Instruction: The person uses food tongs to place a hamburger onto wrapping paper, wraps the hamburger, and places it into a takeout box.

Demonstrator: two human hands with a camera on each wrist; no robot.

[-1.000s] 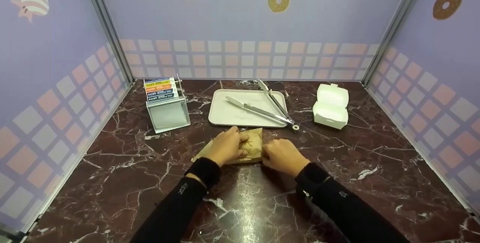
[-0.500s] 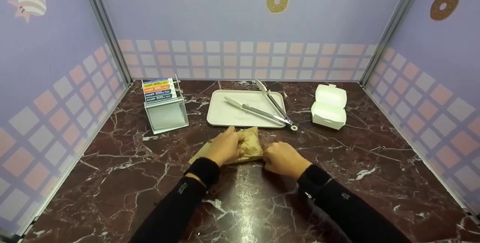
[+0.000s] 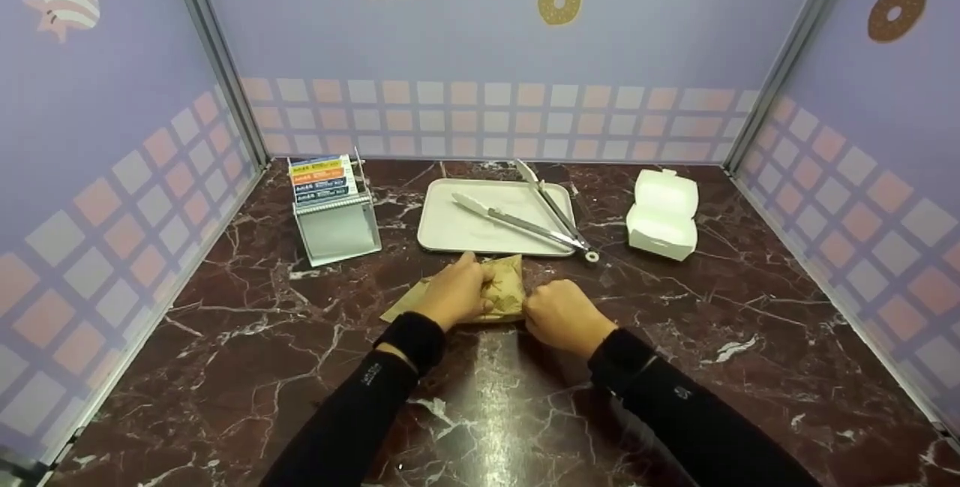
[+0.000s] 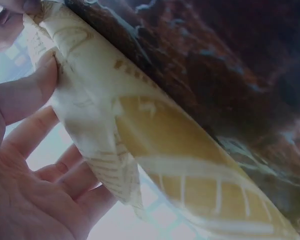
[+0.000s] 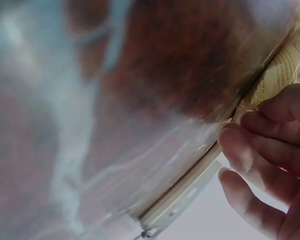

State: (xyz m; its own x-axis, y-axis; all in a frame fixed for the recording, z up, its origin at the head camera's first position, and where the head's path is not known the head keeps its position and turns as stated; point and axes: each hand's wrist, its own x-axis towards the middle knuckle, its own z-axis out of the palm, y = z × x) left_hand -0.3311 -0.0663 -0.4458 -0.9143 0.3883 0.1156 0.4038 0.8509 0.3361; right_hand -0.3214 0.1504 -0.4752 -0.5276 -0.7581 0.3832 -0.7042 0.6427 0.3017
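On the marbled table (image 3: pixel 225 404), just on my side of the tray (image 3: pixel 442 232), lies the printed paper packet (image 3: pixel 510 288), which I'd judge light, soft and easily creased, best held gently across its flat width. My left hand (image 3: pixel 456 292) grips it between thumb and fingers; my right hand (image 3: pixel 566 316) pinches its right end.

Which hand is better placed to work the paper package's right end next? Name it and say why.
The right hand, most likely: its fingers are curled at the right end of the paper package, while the left hand holds the package farther left.
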